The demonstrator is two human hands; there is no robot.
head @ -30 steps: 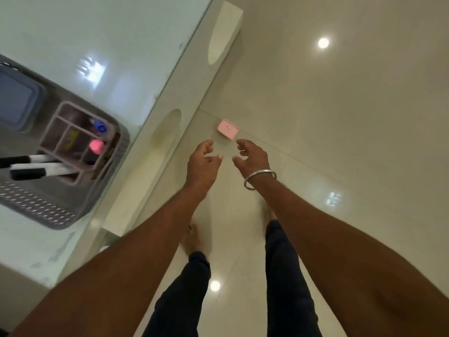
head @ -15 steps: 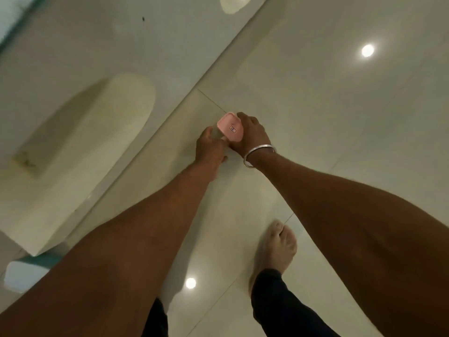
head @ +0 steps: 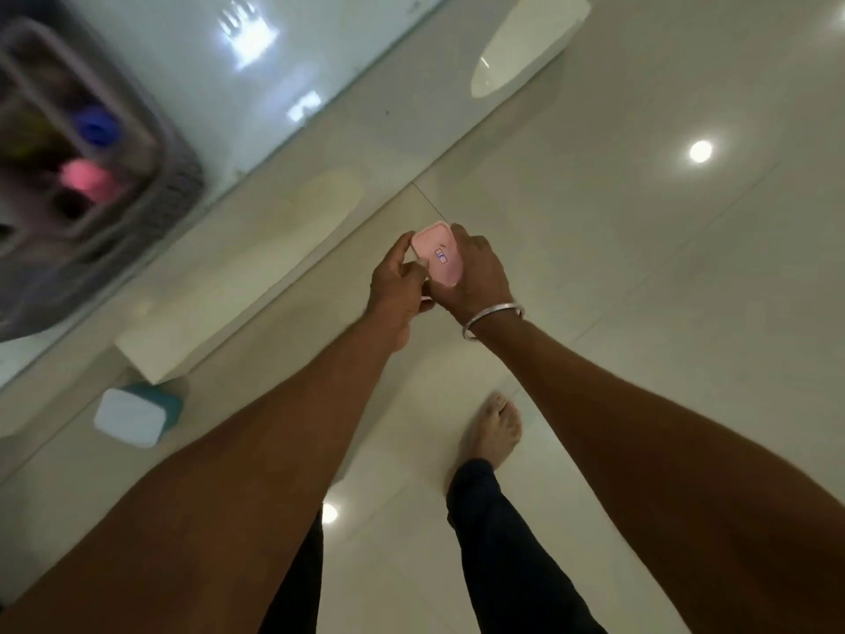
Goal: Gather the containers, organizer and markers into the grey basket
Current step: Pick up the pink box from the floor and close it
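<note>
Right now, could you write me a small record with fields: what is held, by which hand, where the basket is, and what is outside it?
held: pink container
hands: left hand and right hand, both gripping it
basket: grey basket on the glass table, upper left, blurred
outside basket: pink container; teal box with white lid, low beside the table leg

Pink container [head: 440, 259] (small label) between hands
</note>
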